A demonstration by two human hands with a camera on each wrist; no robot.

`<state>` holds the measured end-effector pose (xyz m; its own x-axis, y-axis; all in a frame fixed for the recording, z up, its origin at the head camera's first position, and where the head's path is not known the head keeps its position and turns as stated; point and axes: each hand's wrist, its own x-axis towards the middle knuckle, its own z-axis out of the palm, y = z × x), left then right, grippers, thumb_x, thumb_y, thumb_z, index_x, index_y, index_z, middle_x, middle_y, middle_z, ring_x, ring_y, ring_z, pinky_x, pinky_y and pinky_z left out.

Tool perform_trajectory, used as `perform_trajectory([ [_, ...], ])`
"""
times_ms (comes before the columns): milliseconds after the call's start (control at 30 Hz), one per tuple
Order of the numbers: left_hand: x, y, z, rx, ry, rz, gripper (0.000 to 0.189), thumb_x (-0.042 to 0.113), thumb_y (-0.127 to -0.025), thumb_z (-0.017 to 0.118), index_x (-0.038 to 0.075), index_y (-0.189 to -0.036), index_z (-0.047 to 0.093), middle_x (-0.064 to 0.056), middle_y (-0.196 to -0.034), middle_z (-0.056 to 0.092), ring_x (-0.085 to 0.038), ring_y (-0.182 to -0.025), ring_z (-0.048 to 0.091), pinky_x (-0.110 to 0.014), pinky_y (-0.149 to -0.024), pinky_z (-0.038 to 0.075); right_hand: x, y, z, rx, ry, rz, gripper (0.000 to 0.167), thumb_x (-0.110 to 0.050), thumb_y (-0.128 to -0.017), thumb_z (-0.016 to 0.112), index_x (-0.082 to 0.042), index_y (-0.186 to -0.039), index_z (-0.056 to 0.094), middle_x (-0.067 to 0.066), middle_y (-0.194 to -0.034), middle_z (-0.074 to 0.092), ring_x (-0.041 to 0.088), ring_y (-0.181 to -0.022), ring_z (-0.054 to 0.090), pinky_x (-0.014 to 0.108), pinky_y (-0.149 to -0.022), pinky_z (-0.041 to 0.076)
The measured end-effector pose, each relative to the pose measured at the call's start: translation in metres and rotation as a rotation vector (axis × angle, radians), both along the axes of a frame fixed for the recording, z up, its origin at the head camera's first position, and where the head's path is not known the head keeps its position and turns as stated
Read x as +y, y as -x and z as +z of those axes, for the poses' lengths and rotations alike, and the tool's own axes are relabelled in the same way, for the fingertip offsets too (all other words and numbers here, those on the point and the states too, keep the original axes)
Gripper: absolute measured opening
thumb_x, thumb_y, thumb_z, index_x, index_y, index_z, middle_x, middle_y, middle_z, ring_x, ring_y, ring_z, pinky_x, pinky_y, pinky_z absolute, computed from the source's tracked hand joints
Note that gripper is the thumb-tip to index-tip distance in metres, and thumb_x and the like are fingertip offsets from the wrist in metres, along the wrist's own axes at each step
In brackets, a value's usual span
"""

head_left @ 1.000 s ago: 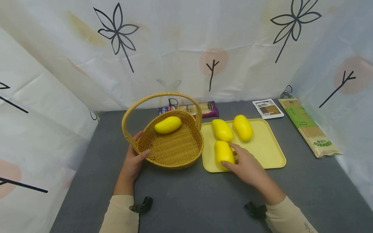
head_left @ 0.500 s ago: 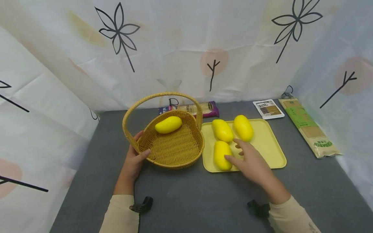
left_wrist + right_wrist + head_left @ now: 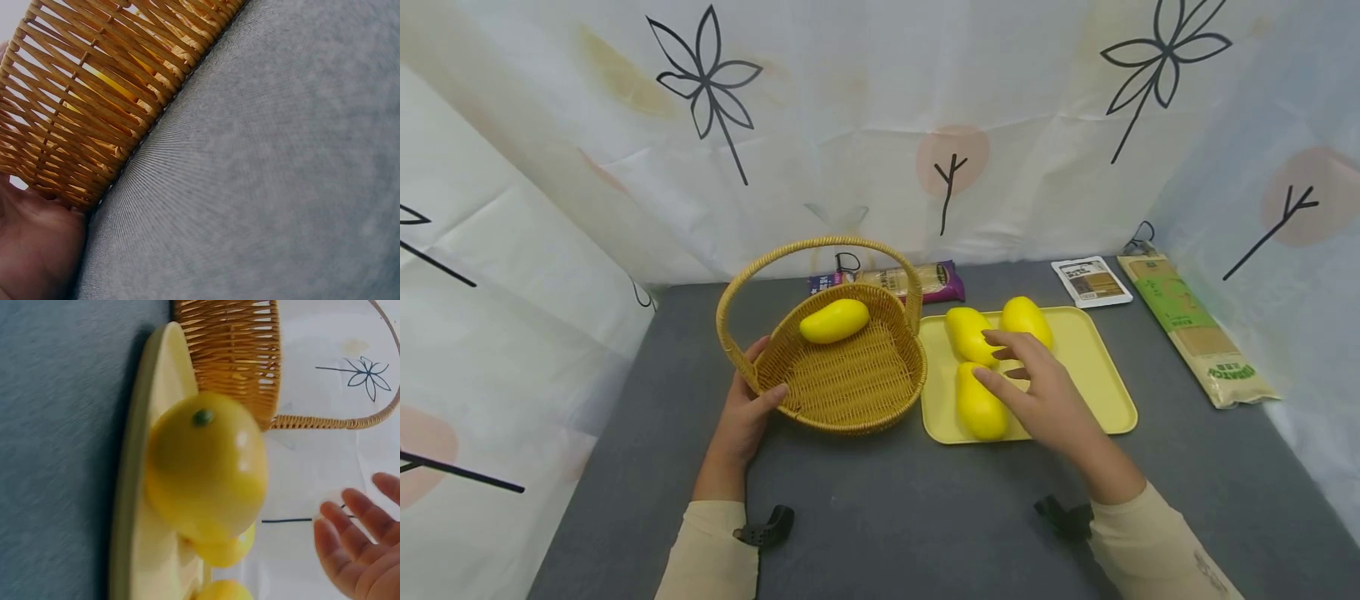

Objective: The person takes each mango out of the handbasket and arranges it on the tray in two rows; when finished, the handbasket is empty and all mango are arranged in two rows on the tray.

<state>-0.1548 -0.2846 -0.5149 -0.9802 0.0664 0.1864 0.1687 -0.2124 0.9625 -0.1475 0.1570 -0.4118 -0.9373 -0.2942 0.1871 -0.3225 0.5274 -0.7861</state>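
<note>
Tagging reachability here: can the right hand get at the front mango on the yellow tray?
Likely yes: the right hand hovers near the front mango, holding nothing, and nothing visible stands between them.

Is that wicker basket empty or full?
Neither: one yellow fruit lies inside the basket, toward its far side, while most of its woven bottom shows bare.

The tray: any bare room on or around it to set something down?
Yes: the right part of the tray, bordered by its rim and the right hand; also the near side of the grey table, between both sleeves. Crowded: the tray's left part, where three yellow fruits cluster beside the basket.
</note>
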Motion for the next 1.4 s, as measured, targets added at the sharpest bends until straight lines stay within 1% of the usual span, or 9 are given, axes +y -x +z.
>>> perform_trajectory([
  [100, 0.000, 0.000, 0.000, 0.003, -0.003, -0.006, 0.080, -0.011, -0.103, 0.061, 0.015, -0.172, 0.030, -0.022, -0.167, 0.035, -0.038, -0.140, 0.044, -0.031, -0.110, 0.042, -0.004, 0.004, 0.004, 0.028, 0.064, 0.037, 0.051, -0.029, -0.112, 0.064, -0.004, -0.155, 0.055, 0.015, -0.151, 0.058, 0.036, -0.129, 0.061, 0.060, -0.100, 0.053],
  [267, 0.000, 0.000, -0.001, -0.002, 0.009, -0.008, 0.079, -0.011, -0.103, 0.060, 0.015, -0.172, 0.030, -0.021, -0.166, 0.036, -0.036, -0.141, 0.045, -0.031, -0.111, 0.042, -0.014, 0.009, 0.011, 0.039, 0.230, 0.142, 0.044, -0.020, -0.117, 0.051, -0.002, -0.157, 0.052, 0.017, -0.152, 0.057, 0.039, -0.131, 0.059, 0.040, -0.104, 0.053],
  [367, 0.000, 0.000, 0.000, -0.003, 0.010, -0.006, 0.079, -0.011, -0.103, 0.061, 0.016, -0.171, 0.031, -0.021, -0.166, 0.037, -0.036, -0.141, 0.046, -0.032, -0.112, 0.041, -0.022, 0.011, 0.016, 0.022, 0.327, 0.220, 0.045, -0.021, -0.119, 0.043, -0.002, -0.158, 0.050, 0.016, -0.152, 0.056, 0.041, -0.133, 0.057, 0.033, -0.104, 0.051],
  [567, -0.001, 0.001, 0.000, 0.000, 0.016, -0.013, 0.077, -0.010, -0.104, 0.060, 0.015, -0.171, 0.031, -0.021, -0.165, 0.037, -0.035, -0.140, 0.046, -0.031, -0.111, 0.041, -0.044, 0.016, 0.022, -0.035, 0.479, 0.342, 0.063, -0.046, -0.119, 0.032, 0.001, -0.160, 0.045, 0.020, -0.153, 0.054, 0.043, -0.133, 0.055, 0.045, -0.103, 0.052],
  [767, -0.001, 0.001, 0.000, -0.007, 0.009, -0.002, 0.079, -0.010, -0.103, 0.061, 0.015, -0.171, 0.032, -0.020, -0.165, 0.037, -0.035, -0.139, 0.046, -0.031, -0.110, 0.042, -0.072, 0.021, 0.019, -0.121, 0.611, 0.438, 0.086, -0.066, -0.114, 0.033, 0.006, -0.161, 0.040, 0.027, -0.153, 0.050, 0.047, -0.136, 0.052, 0.068, -0.105, 0.045],
  [900, -0.001, 0.001, 0.001, -0.006, -0.002, -0.002, 0.079, -0.010, -0.102, 0.062, 0.015, -0.171, 0.032, -0.023, -0.166, 0.036, -0.038, -0.139, 0.045, -0.031, -0.109, 0.043, -0.092, 0.025, 0.014, -0.160, 0.590, 0.444, 0.093, -0.073, -0.110, 0.036, 0.003, -0.163, 0.039, 0.021, -0.155, 0.050, 0.042, -0.140, 0.051, 0.073, -0.108, 0.041],
  [1133, -0.002, 0.000, 0.001, 0.002, -0.007, -0.006, 0.080, -0.011, -0.102, 0.062, 0.016, -0.171, 0.032, -0.023, -0.167, 0.034, -0.039, -0.140, 0.044, -0.032, -0.110, 0.042, -0.125, 0.038, 0.009, -0.209, 0.534, 0.390, 0.105, -0.083, -0.100, 0.046, -0.001, -0.164, 0.040, 0.021, -0.156, 0.048, 0.037, -0.141, 0.049, 0.064, -0.111, 0.043],
  [1233, -0.002, 0.000, 0.001, 0.000, -0.006, -0.008, 0.080, -0.012, -0.102, 0.061, 0.016, -0.171, 0.032, -0.022, -0.168, 0.033, -0.038, -0.140, 0.044, -0.031, -0.110, 0.042, -0.135, 0.047, 0.006, -0.201, 0.509, 0.368, 0.093, -0.074, -0.106, 0.049, -0.003, -0.165, 0.041, 0.019, -0.157, 0.049, 0.036, -0.142, 0.048, 0.062, -0.112, 0.043],
  [1400, -0.001, 0.000, 0.001, 0.000, 0.004, -0.006, 0.078, -0.010, -0.103, 0.061, 0.015, -0.171, 0.031, -0.022, -0.167, 0.034, -0.038, -0.141, 0.044, -0.031, -0.110, 0.042, -0.150, 0.062, 0.001, -0.153, 0.386, 0.320, 0.069, -0.051, -0.111, 0.059, -0.012, -0.165, 0.043, 0.016, -0.160, 0.049, 0.039, -0.143, 0.049, 0.059, -0.113, 0.042],
])
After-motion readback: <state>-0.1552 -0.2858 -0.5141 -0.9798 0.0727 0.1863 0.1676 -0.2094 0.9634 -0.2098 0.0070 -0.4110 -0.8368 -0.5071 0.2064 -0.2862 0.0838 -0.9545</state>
